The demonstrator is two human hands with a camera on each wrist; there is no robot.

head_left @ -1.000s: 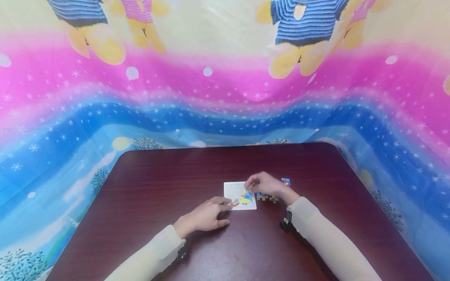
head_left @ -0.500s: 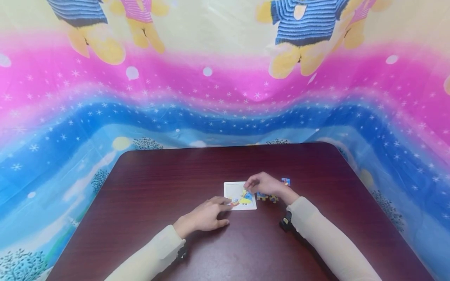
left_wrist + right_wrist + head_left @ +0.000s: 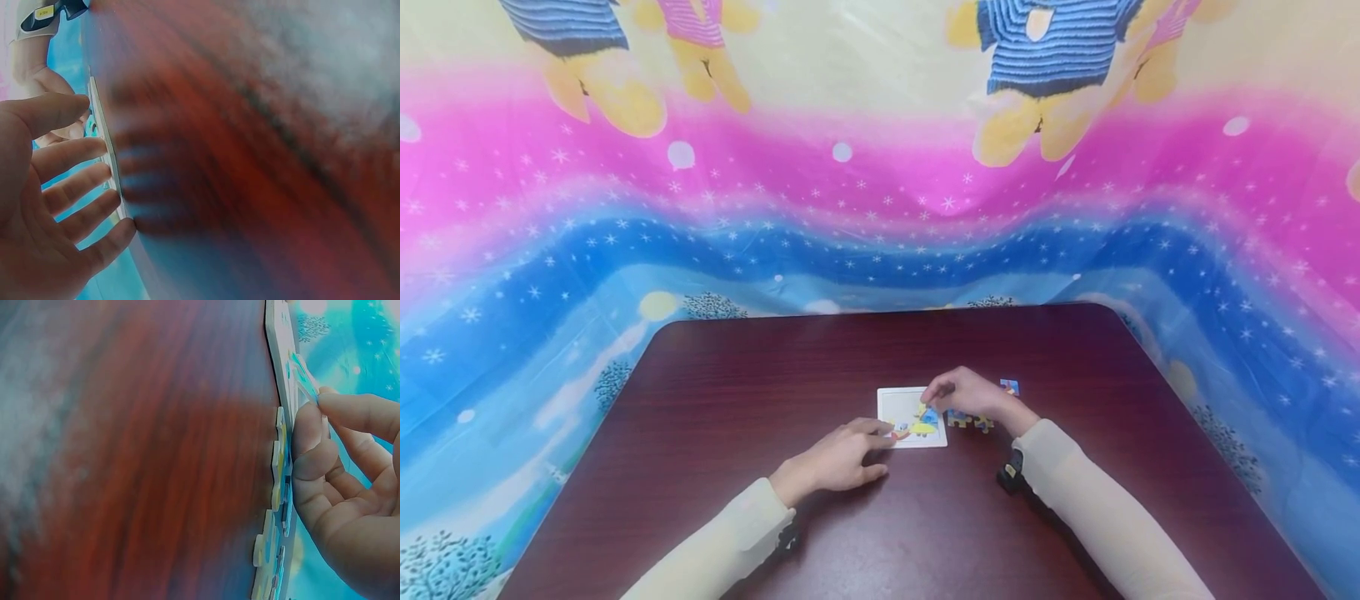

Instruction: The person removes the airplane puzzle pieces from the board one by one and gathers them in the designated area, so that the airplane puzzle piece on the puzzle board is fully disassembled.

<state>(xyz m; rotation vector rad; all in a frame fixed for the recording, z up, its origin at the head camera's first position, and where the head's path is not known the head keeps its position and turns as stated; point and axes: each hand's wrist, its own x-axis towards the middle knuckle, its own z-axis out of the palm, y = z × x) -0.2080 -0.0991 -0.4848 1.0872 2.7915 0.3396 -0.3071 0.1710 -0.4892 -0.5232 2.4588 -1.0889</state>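
A small white-rimmed jigsaw tray (image 3: pixel 883 404) lies on the dark red table. Pieces with yellow, blue and red print (image 3: pixel 925 429) fill part of its lower and right side. My left hand (image 3: pixel 838 460) rests at the tray's left edge, fingers straight and spread, with the fingertips on or at the rim. Over the tray's right side is my right hand (image 3: pixel 966 393). In the right wrist view its thumb and finger pinch a thin puzzle piece (image 3: pixel 304 376), tilted close over the tray. From the head view, the fingers mostly hide that piece.
Several loose puzzle pieces (image 3: pixel 958 419) lie just right of the tray, partly beneath the right hand and forearm. Another blue piece (image 3: pixel 1010 387) sits farther back. A patterned cloth (image 3: pixel 880 200) hangs behind the table's far edge (image 3: pixel 880 313).
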